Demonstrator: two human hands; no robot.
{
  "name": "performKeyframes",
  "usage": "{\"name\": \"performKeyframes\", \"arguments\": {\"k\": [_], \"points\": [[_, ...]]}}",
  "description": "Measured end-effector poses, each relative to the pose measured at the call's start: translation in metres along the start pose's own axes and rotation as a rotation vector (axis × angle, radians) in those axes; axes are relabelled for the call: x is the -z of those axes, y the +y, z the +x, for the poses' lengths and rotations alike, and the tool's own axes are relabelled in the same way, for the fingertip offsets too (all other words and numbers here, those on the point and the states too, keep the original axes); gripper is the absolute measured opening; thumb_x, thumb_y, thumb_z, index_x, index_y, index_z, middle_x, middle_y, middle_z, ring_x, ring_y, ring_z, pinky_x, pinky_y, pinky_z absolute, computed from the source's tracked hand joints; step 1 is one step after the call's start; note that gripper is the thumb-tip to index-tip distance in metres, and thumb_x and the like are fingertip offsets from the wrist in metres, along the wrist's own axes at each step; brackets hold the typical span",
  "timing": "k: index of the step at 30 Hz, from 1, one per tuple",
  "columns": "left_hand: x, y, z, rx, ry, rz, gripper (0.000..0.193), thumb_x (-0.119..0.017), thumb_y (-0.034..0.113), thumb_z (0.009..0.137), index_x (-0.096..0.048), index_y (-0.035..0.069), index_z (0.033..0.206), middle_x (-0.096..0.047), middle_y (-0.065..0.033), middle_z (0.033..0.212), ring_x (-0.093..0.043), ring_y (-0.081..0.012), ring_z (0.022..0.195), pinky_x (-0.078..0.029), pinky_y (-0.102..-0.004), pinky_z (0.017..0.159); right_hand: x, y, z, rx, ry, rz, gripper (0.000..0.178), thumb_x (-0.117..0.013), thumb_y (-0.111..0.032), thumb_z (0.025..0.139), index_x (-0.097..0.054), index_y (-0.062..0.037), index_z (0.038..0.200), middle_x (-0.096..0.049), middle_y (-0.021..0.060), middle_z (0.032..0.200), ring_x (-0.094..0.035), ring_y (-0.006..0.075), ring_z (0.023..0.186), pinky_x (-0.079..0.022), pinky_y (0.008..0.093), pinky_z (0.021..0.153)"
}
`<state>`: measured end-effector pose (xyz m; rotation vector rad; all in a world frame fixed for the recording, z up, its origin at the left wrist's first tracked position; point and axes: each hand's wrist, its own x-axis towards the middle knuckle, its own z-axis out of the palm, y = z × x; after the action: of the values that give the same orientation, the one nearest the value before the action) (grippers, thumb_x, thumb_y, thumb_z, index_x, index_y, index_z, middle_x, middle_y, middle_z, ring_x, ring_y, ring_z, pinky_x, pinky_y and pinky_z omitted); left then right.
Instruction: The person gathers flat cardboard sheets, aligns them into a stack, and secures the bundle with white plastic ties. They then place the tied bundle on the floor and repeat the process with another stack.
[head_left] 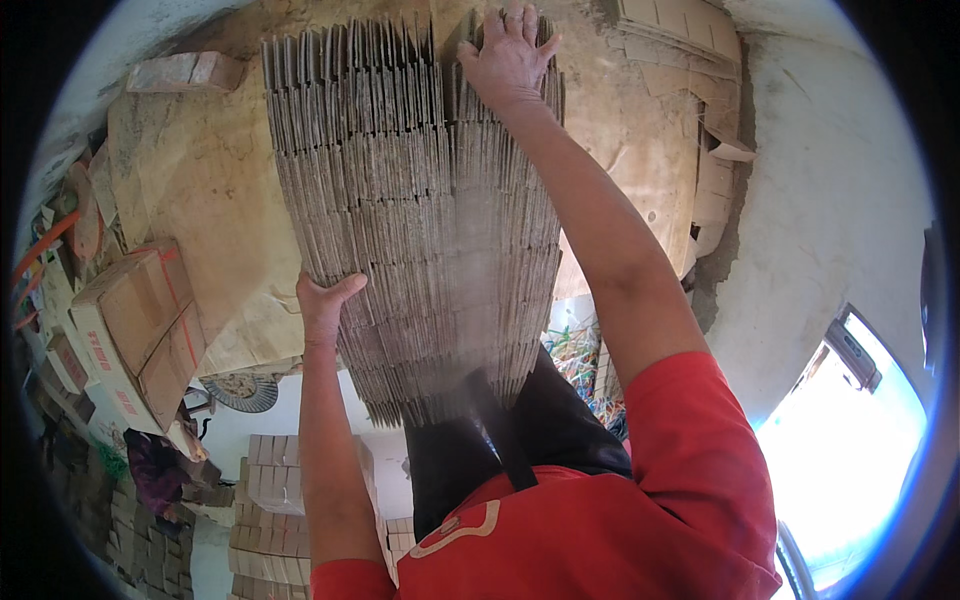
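Observation:
A large block of cardboard dividers [400, 215], packed edge-up in rows, stretches from the far side of the wooden board to my lap. A dark gap splits its far end into two parts. My right hand [508, 62] reaches over the far right end, fingers spread on the cardboard edges. Against the block's left side rests my left hand [326, 300], its thumb lying on the top edges; the other fingers are hidden behind the side.
Under the block lies a wooden board [200, 190]. A small bundle [185, 72] sits far left, and a cardboard box [140, 330] with red strapping stands nearer. Flat cardboard [685, 35] is stacked far right. Cartons [275, 510] are piled on the floor, and a white wall [840, 180] rises right.

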<state>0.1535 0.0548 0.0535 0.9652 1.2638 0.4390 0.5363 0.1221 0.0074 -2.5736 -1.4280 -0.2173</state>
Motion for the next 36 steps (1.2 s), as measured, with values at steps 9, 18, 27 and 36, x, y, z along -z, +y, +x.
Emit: {"name": "performKeyframes", "arguments": {"k": [9, 18, 27, 36], "points": [[0.004, -0.004, 0.003, 0.025, -0.031, -0.039, 0.066, -0.085, 0.010, 0.062, -0.054, -0.006, 0.118, -0.064, -0.0104, 0.106, -0.063, -0.0189, 0.091, -0.052, -0.0318, 0.083, 0.025, -0.006, 0.014, 0.548, -0.034, 0.035, 0.064, -0.053, -0.009, 0.084, -0.040, -0.0225, 0.145, -0.032, 0.0201, 0.150, -0.026, 0.0345, 0.142, -0.019, 0.0647, 0.110], [0.004, -0.004, 0.003, 0.051, 0.016, -0.020, 0.071, -0.087, 0.012, 0.059, -0.052, -0.007, 0.118, -0.064, -0.0120, 0.105, -0.064, -0.0197, 0.087, -0.053, -0.0322, 0.081, 0.002, 0.001, 0.012, 0.631, -0.155, 0.001, 0.052, -0.057, -0.004, 0.082, -0.053, -0.0168, 0.132, -0.055, 0.0023, 0.129, -0.042, 0.0211, 0.132, -0.016, 0.0605, 0.113], [0.005, -0.004, 0.001, 0.023, 0.015, -0.027, 0.074, -0.090, 0.016, 0.058, -0.053, -0.006, 0.118, -0.065, -0.0119, 0.104, -0.064, -0.0200, 0.088, -0.054, -0.0312, 0.081, 0.023, -0.017, 0.017, 0.712, -0.131, -0.085, 0.070, -0.055, -0.003, 0.085, -0.038, -0.0390, 0.143, -0.058, -0.0003, 0.103, -0.060, 0.0191, 0.103, -0.025, 0.0564, 0.109], [0.010, -0.010, 0.005, 0.013, -0.066, 0.022, 0.073, -0.086, 0.016, 0.063, -0.051, -0.003, 0.125, -0.063, -0.0084, 0.111, -0.062, -0.0195, 0.097, -0.050, -0.0330, 0.090, 0.014, -0.016, 0.017, 0.744, -0.082, -0.159, 0.070, -0.055, -0.005, 0.087, -0.037, -0.0435, 0.142, -0.056, 0.0007, 0.102, -0.060, 0.0173, 0.104, -0.027, 0.0575, 0.107]]}}
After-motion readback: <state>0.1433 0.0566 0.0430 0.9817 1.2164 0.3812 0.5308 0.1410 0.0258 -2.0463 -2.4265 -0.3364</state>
